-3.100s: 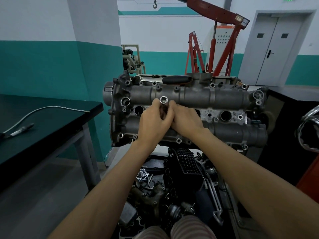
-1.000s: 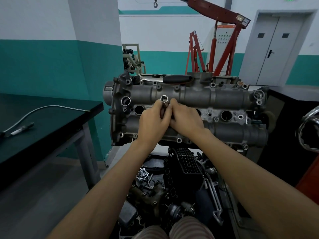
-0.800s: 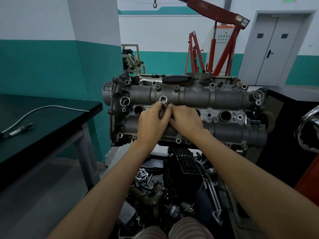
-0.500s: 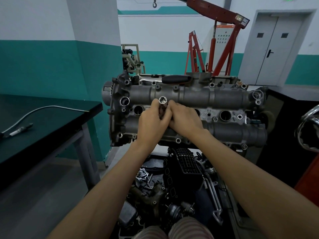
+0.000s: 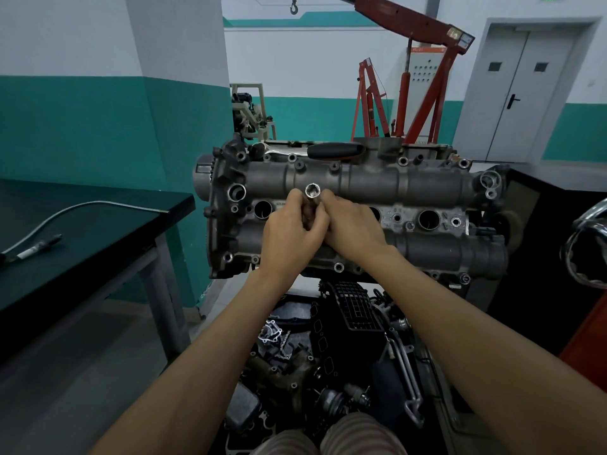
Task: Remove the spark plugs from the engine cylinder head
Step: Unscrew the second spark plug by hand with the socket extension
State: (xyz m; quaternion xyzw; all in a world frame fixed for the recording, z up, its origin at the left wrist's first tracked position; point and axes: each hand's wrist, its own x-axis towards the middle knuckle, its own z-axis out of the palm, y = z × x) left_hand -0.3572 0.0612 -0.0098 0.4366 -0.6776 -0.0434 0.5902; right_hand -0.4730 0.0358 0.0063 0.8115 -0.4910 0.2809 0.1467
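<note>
Both hands on the socket.
We grip socket (image 5: 312, 197) btwn L hand (image 5: 290, 239) & R hand (image 5: 353, 231), over cylinder head (image 5: 427, 188).

To your left, a dark green desk (image 5: 82, 224) carries a grey cable (image 5: 82, 208) ending in a small probe (image 5: 39, 254). Behind, a red engine hoist (image 5: 420, 77) stands against a white-and-teal wall near grey double doors (image 5: 522, 90). Loose engine parts (image 5: 295, 356) crowd the floor below you.

obstacle — both hands crowd socket (image 5: 312, 192) | open — spark plug wells (image 5: 428, 220) rightward
</note>
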